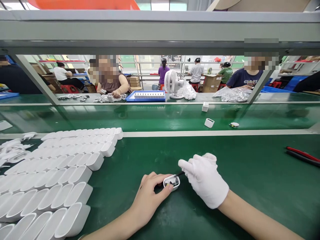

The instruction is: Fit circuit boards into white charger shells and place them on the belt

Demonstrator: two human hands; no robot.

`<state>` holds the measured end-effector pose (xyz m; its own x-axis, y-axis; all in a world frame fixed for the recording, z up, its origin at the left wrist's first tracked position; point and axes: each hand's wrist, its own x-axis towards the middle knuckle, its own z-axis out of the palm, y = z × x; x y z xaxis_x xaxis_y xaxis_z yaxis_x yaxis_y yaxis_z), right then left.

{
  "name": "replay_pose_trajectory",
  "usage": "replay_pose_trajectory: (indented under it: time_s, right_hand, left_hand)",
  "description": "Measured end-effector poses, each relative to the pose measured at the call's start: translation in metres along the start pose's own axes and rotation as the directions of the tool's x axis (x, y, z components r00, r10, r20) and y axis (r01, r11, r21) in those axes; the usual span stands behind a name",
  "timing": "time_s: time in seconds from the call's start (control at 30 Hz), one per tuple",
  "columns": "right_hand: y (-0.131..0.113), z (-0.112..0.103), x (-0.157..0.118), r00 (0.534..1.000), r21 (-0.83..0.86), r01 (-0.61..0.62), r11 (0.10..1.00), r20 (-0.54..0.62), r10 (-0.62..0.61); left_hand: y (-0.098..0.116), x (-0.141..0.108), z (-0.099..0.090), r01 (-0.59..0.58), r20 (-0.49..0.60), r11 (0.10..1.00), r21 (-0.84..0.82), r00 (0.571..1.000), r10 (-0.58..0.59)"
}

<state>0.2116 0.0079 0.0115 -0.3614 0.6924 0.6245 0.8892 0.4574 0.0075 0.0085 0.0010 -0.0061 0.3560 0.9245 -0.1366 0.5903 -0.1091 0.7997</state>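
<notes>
My bare left hand (153, 196) grips a small white plastic housing (177, 186) on the green work surface, thumb at its near side and fingers behind it. The housing's open top faces up, and small electronic parts show inside. My right hand (203, 180), in a white glove, is closed around a thin dark tool (180, 173). The tool's tip reaches the housing's upper right rim; its handle is hidden in the glove, so its exact kind does not show.
Rows of open white housings (77, 218) fill the left side, beside white cables (13, 150). Red-and-black handled pliers (302, 155) lie at right. Beyond the pale strip sit a white shell (209, 123) and a small circuit piece (234, 125). A metal shelf frame (160, 31) crosses overhead; co-workers sit opposite.
</notes>
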Motion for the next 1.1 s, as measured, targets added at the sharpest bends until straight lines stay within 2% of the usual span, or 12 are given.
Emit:
replay_pose_trajectory:
  time_s: [0.07, 0.13, 0.2, 0.27, 0.33, 0.43, 0.5, 0.57, 0.67, 0.8, 0.97, 1.1]
  right_hand:
    - [0.011, 0.006, -0.001, 0.991, 0.000, -0.135, 0.991, -0.010, 0.135]
    - [0.023, 0.014, -0.002, 0.956, -0.060, -0.291, 0.955, 0.005, 0.292]
    - [0.032, 0.021, -0.003, 0.914, -0.155, -0.373, 0.915, 0.106, 0.391]
    - [0.035, 0.022, -0.004, 0.875, -0.220, -0.372, 0.902, 0.240, 0.420]
    - [0.029, 0.018, -0.003, 0.878, -0.189, -0.345, 0.920, 0.281, 0.387]
    - [0.009, 0.008, -0.005, 0.952, 0.100, -0.244, 0.965, 0.216, 0.218]
    - [-0.006, 0.007, -0.011, 0.973, 0.321, -0.152, 0.935, 0.216, 0.085]
    - [-0.017, 0.014, -0.019, 0.966, 0.451, -0.133, 0.883, 0.259, 0.013]
    - [-0.022, 0.033, -0.032, 0.950, 0.511, -0.193, 0.837, 0.312, 0.029]
    - [-0.018, 0.053, -0.039, 0.967, 0.619, -0.188, 0.763, 0.251, 0.034]
    - [-0.018, 0.050, -0.037, 0.975, 0.724, -0.201, 0.660, 0.214, 0.062]
    - [-0.018, 0.047, -0.035, 0.975, 0.735, -0.201, 0.648, 0.215, 0.059]
  left_hand:
    - [0.000, -0.001, -0.001, 0.012, 0.001, 1.000, -0.002, 1.000, -0.012]
    - [0.001, -0.001, -0.002, 0.013, 0.008, 1.000, -0.011, 1.000, -0.013]
    - [0.002, -0.002, -0.002, 0.015, 0.016, 1.000, -0.012, 1.000, -0.015]
    - [0.002, -0.002, -0.001, 0.005, 0.013, 1.000, 0.016, 1.000, -0.005]
    - [0.001, -0.001, 0.001, -0.023, -0.004, 0.998, 0.053, 1.000, 0.023]
    - [-0.003, 0.000, 0.003, -0.071, -0.007, 0.994, 0.086, 0.997, 0.072]
    - [-0.005, 0.001, 0.004, -0.109, 0.000, 0.989, 0.097, 0.994, 0.110]
    - [-0.006, 0.001, 0.004, -0.148, 0.005, 0.983, 0.107, 0.989, 0.148]
    - [-0.006, 0.001, 0.004, -0.163, -0.015, 0.980, 0.117, 0.986, 0.166]
    - [-0.005, 0.000, 0.005, -0.154, -0.042, 0.982, 0.110, 0.986, 0.159]
    - [-0.005, 0.000, 0.006, -0.151, -0.050, 0.985, 0.088, 0.987, 0.156]
    - [-0.005, 0.000, 0.005, -0.157, -0.050, 0.985, 0.071, 0.986, 0.161]
